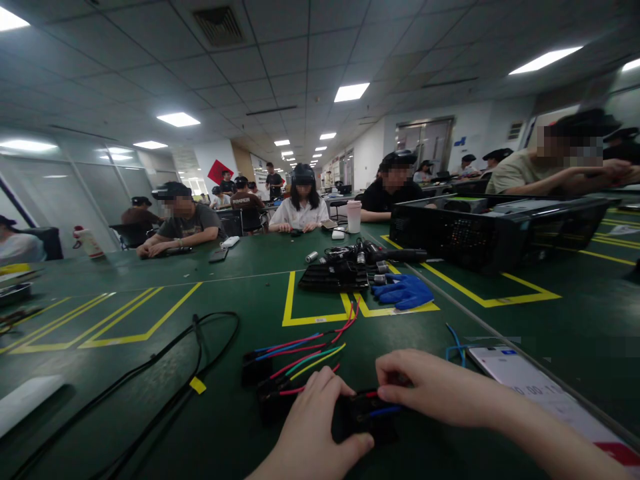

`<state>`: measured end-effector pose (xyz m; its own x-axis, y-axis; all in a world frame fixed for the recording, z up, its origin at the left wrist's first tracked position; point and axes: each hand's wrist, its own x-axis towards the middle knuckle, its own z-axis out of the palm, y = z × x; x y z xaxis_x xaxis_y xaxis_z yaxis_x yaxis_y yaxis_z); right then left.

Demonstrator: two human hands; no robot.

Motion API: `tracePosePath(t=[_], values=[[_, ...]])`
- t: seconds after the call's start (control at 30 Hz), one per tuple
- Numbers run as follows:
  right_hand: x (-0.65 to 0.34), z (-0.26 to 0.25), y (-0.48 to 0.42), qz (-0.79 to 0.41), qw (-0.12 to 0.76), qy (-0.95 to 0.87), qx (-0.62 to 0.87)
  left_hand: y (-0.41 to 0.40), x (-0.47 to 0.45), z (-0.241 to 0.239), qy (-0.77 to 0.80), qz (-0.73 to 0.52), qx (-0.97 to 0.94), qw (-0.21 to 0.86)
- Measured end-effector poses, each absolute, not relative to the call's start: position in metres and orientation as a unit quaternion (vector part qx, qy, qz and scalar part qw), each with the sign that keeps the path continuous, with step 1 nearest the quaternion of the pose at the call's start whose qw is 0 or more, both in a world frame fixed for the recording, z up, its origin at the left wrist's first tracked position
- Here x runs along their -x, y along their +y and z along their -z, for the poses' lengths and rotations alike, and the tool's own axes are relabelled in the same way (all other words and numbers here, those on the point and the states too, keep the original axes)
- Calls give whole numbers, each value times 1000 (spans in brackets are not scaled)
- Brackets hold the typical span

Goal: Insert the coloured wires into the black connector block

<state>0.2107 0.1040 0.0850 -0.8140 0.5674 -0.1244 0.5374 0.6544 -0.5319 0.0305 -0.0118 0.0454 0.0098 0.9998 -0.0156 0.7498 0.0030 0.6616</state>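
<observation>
A small black block [367, 420] with a red wire [371, 395] and a blue wire [384, 411] lies low in front of me, partly hidden by my hands. My left hand [317, 427] grips its left side, thumb and fingers curved around it. From the right, my right hand [425, 387] pinches at the red wire; its fingertips partly cover the wire. Left of these, two more black blocks sit on the table; the far one [256, 370] has red and blue wires, and the nearer one [273, 408] has red, green and yellow wires.
Black cables [187, 367] loop across the green table [150, 400] on my left. A phone [540, 393] showing a timer lies to the right. Farther off are a blue glove [403, 291], black parts [334, 277] and an open computer case [480, 233]. Several people sit around.
</observation>
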Motion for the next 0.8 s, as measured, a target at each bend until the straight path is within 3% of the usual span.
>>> tracePosePath(t=[0.27,0.5,0.67,0.8], values=[[-233,-98,117,-259,-23,-910,324,-10,-28,-45,656,-244,-665,260],[-232,-104,111,-282,71,-917,272,-10,-28,-44,654,-250,-667,257],[-230,-96,115,-208,43,-932,294,-11,-29,-46,659,-242,-663,259],[-232,-98,114,-262,75,-921,277,-10,-30,-46,656,-242,-666,259]])
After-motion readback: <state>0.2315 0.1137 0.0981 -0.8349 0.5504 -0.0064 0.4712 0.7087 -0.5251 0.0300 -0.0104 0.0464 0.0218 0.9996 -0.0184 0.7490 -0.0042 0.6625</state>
